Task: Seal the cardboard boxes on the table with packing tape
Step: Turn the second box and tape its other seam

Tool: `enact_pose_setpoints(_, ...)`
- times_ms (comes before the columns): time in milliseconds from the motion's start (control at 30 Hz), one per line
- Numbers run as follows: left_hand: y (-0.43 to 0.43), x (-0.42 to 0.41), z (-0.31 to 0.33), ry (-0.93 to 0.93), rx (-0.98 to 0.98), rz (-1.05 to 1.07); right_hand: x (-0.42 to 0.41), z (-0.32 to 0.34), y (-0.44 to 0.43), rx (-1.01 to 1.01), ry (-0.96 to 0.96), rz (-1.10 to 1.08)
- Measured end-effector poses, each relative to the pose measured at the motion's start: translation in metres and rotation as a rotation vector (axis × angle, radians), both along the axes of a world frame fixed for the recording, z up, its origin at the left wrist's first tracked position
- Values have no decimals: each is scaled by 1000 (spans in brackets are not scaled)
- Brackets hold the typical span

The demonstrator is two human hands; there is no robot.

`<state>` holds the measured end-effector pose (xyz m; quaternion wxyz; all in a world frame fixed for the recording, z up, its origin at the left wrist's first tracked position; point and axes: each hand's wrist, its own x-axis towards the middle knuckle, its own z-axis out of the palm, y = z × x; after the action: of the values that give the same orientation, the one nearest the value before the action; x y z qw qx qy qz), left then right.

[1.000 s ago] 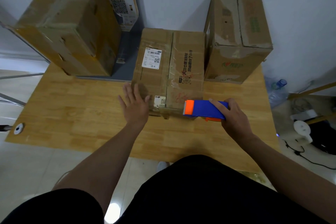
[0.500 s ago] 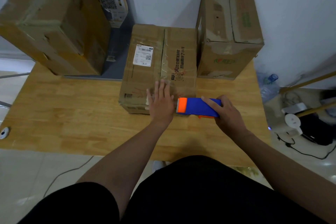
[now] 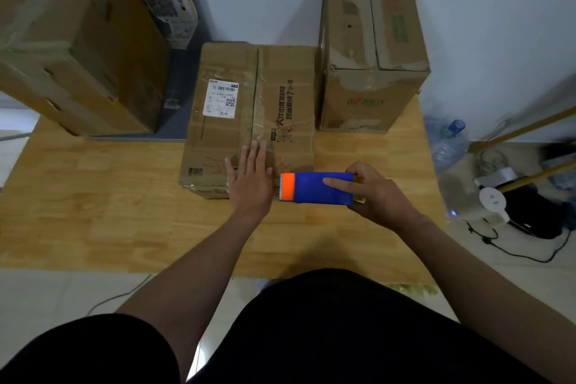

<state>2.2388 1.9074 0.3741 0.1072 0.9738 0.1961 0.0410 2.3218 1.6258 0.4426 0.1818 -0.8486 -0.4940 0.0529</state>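
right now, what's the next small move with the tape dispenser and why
Probably swing the dispenser left until its orange end meets the near edge of the middle box at its seam. The right hand grips it just off the box, while the left hand lies flat on the box top by that seam, steadying it.

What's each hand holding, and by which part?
Right hand grips the blue tape dispenser at its rear end, away from the orange cutter. Left hand holds nothing; it lies flat on the middle box.
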Motion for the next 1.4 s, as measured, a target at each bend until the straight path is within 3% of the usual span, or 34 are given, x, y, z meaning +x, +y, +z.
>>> enact_pose_setpoints(367,0,-1,3,-15,3,7,21,-6,-54,62,-41,-51)
enact_pose_setpoints(767,-28,15,11,38,112,187,25,-24,-62,-71,25,-102)
enact_pose_setpoints(933,-79,39,5,-129,89,-68,26,-23,-62,-60,22,-84)
enact_pose_setpoints(1400,-67,35,-13,-204,19,-97,38,-23,-74,-38,18,-10)
